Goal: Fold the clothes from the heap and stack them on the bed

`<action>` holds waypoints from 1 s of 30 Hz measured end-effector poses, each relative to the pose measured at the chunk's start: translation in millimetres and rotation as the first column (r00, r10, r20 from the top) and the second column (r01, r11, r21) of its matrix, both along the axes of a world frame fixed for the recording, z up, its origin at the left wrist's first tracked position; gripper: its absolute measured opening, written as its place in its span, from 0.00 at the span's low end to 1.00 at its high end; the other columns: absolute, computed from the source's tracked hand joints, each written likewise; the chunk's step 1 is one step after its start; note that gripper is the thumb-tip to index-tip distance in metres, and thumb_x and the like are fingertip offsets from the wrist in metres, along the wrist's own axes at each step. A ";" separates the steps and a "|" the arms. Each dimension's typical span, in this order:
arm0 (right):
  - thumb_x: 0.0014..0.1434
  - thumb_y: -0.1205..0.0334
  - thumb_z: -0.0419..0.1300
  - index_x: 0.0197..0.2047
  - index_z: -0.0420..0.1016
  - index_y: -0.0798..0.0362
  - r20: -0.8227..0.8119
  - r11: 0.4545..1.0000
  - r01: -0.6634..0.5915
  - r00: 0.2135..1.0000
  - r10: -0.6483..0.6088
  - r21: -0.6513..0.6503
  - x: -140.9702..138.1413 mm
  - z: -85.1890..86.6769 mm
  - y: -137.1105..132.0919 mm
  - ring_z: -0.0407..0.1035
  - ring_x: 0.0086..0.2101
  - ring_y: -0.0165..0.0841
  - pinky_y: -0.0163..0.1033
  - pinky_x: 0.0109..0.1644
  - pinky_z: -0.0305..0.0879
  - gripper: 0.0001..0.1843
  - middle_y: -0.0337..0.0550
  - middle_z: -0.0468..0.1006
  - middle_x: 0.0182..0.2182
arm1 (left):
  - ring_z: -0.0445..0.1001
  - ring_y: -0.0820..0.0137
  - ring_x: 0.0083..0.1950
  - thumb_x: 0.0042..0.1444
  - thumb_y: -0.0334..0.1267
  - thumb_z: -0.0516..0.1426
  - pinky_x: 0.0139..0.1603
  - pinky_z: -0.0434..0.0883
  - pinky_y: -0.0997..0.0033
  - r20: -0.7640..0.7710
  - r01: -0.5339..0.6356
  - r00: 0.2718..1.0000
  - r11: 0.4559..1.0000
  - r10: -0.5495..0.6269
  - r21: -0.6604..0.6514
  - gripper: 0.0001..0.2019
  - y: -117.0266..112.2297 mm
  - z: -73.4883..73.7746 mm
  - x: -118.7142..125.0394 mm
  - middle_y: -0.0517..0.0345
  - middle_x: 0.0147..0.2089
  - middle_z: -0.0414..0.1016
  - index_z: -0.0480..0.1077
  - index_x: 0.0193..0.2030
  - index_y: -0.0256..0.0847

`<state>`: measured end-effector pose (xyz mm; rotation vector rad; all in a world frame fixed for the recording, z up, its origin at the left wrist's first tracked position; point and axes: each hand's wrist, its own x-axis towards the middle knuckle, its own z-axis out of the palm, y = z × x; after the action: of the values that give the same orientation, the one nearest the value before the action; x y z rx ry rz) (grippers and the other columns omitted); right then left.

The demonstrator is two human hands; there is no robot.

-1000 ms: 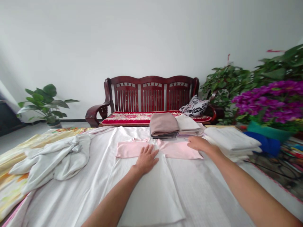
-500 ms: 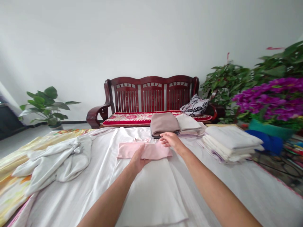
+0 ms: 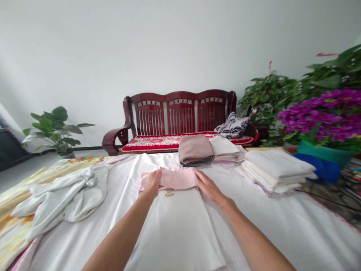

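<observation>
A pink folded cloth (image 3: 178,179) lies across the far end of a flat white garment (image 3: 175,226). Whether the two are joined I cannot tell. Just below the pink fold, a small gold print (image 3: 169,194) shows on the white fabric. My left hand (image 3: 153,182) is closed on the left part of the pink cloth, thumb near its top edge. At the right end of the same cloth, my right hand (image 3: 208,186) has its fingers closed on the edge, with the fingertips partly hidden.
Beyond my right hand stand a brownish folded stack (image 3: 196,148), a white folded stack (image 3: 225,147) and a larger white pile (image 3: 278,169). A crumpled white garment (image 3: 84,188) lies left on the white sheet (image 3: 282,226). A wooden bench (image 3: 180,113) stands behind.
My left hand has moved left along the pink cloth, and my right hand has come down onto its right end. The gold print is now uncovered.
</observation>
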<state>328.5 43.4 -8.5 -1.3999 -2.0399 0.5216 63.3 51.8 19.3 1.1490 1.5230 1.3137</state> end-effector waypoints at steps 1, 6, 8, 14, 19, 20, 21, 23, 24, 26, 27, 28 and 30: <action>0.67 0.47 0.43 0.73 0.53 0.54 0.068 1.000 -0.022 0.997 0.022 0.004 -3.5 0.2 -1.7 0.51 0.69 0.40 0.48 0.72 0.48 0.35 0.49 0.56 0.71 | 0.81 0.62 0.36 0.62 0.43 0.52 0.36 0.78 0.65 -0.021 0.007 1.000 1.000 -0.008 -0.015 0.15 -0.5 -0.4 -2.2 0.48 0.34 0.81 0.77 0.42 0.37; 0.69 0.46 0.39 0.75 0.47 0.57 0.306 0.998 -0.055 0.950 0.055 -0.008 -12.0 -2.1 -6.0 0.40 0.71 0.39 0.52 0.73 0.40 0.37 0.51 0.46 0.73 | 0.81 0.65 0.39 0.63 0.37 0.48 0.36 0.76 0.70 -0.102 0.012 0.995 1.000 -0.013 -0.009 0.17 -1.8 1.0 -4.3 0.51 0.38 0.82 0.75 0.50 0.38; 0.70 0.47 0.37 0.75 0.47 0.56 0.365 0.998 -0.058 0.929 0.055 -0.002 -12.4 -4.1 -6.2 0.40 0.71 0.39 0.54 0.73 0.40 0.36 0.51 0.45 0.73 | 0.80 0.66 0.40 0.64 0.37 0.47 0.36 0.75 0.71 -0.173 -0.009 0.985 1.000 0.014 0.030 0.18 0.9 3.4 -6.0 0.53 0.40 0.82 0.73 0.54 0.39; 0.71 0.47 0.35 0.74 0.51 0.53 0.454 0.996 -0.092 0.887 0.079 0.006 -14.2 -2.2 -5.8 0.41 0.71 0.39 0.54 0.72 0.42 0.34 0.49 0.48 0.73 | 0.79 0.60 0.41 0.61 0.34 0.49 0.41 0.74 0.65 -0.416 -0.095 0.903 0.994 0.105 0.045 0.17 9.6 5.8 -18.9 0.49 0.40 0.81 0.76 0.50 0.37; 0.71 0.51 0.35 0.74 0.50 0.54 0.462 0.999 -0.030 0.887 0.007 0.042 -19.6 5.0 5.0 0.42 0.71 0.39 0.53 0.72 0.44 0.33 0.49 0.48 0.73 | 0.78 0.59 0.49 0.62 0.33 0.50 0.50 0.72 0.64 -0.553 -0.083 0.826 0.994 0.108 0.070 0.17 9.5 2.0 -24.0 0.50 0.46 0.82 0.76 0.52 0.41; 0.71 0.52 0.36 0.74 0.49 0.54 0.464 0.999 -0.022 0.886 0.000 0.043 -21.1 5.8 7.8 0.42 0.71 0.40 0.54 0.72 0.44 0.33 0.50 0.48 0.73 | 0.78 0.59 0.50 0.62 0.33 0.50 0.51 0.72 0.65 -0.571 -0.074 0.814 0.994 0.107 0.079 0.18 9.9 1.2 -24.5 0.50 0.47 0.82 0.75 0.54 0.41; 0.71 0.52 0.36 0.74 0.49 0.54 0.467 0.999 -0.022 0.884 0.000 0.041 -22.7 6.3 10.3 0.41 0.71 0.40 0.55 0.72 0.45 0.33 0.51 0.48 0.73 | 0.79 0.60 0.50 0.63 0.34 0.49 0.51 0.72 0.65 -0.590 -0.066 0.801 0.994 0.105 0.087 0.18 10.6 0.2 -25.1 0.50 0.48 0.82 0.74 0.55 0.41; 0.71 0.52 0.37 0.74 0.49 0.54 0.479 0.999 -0.042 0.877 0.023 0.029 -25.6 6.2 13.6 0.41 0.71 0.40 0.55 0.72 0.44 0.33 0.51 0.48 0.73 | 0.79 0.60 0.51 0.64 0.34 0.47 0.51 0.71 0.65 -0.628 -0.052 0.772 0.994 0.099 0.093 0.19 12.3 -2.3 -27.2 0.50 0.48 0.82 0.73 0.56 0.42; 0.71 0.52 0.38 0.74 0.49 0.54 0.485 0.998 -0.056 0.874 0.039 0.020 -26.8 5.7 14.5 0.40 0.71 0.40 0.55 0.72 0.43 0.33 0.51 0.48 0.73 | 0.79 0.60 0.51 0.65 0.34 0.47 0.51 0.71 0.65 -0.649 -0.046 0.755 0.995 0.094 0.091 0.19 13.1 -3.9 -28.6 0.50 0.47 0.82 0.73 0.57 0.41; 0.71 0.52 0.38 0.74 0.51 0.54 0.485 0.997 -0.078 0.872 0.065 0.007 -28.5 4.3 15.2 0.40 0.72 0.41 0.55 0.72 0.42 0.32 0.50 0.48 0.73 | 0.79 0.59 0.51 0.65 0.34 0.47 0.51 0.71 0.63 -0.692 -0.031 0.717 0.996 0.080 0.082 0.19 14.0 -7.4 -32.1 0.49 0.46 0.82 0.73 0.56 0.42; 0.71 0.52 0.37 0.74 0.52 0.54 0.475 0.997 -0.076 0.878 0.066 0.002 -29.0 3.7 15.4 0.40 0.71 0.40 0.55 0.72 0.42 0.32 0.50 0.48 0.73 | 0.79 0.58 0.51 0.65 0.34 0.46 0.51 0.71 0.63 -0.713 -0.023 0.697 0.997 0.071 0.077 0.19 14.0 -9.2 -33.9 0.49 0.46 0.82 0.73 0.56 0.42; 0.71 0.52 0.37 0.73 0.52 0.55 0.460 0.998 -0.067 0.886 0.060 -0.001 -29.4 3.0 15.7 0.40 0.71 0.40 0.54 0.72 0.43 0.32 0.50 0.48 0.73 | 0.79 0.58 0.51 0.65 0.34 0.46 0.50 0.71 0.62 -0.733 -0.016 0.677 0.997 0.063 0.071 0.19 13.9 -10.9 -35.6 0.48 0.45 0.82 0.73 0.57 0.41; 0.71 0.52 0.35 0.74 0.52 0.56 0.428 0.999 -0.044 0.903 0.036 0.008 -30.2 2.0 16.8 0.40 0.71 0.40 0.53 0.72 0.43 0.33 0.50 0.48 0.73 | 0.78 0.57 0.51 0.65 0.34 0.46 0.50 0.71 0.62 -0.770 -0.005 0.637 0.998 0.048 0.058 0.19 13.1 -13.7 -38.3 0.47 0.45 0.82 0.73 0.57 0.41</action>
<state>298.2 60.3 -6.5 -1.5711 -2.4136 0.2207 25.0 64.9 5.6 1.8869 2.1123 0.8850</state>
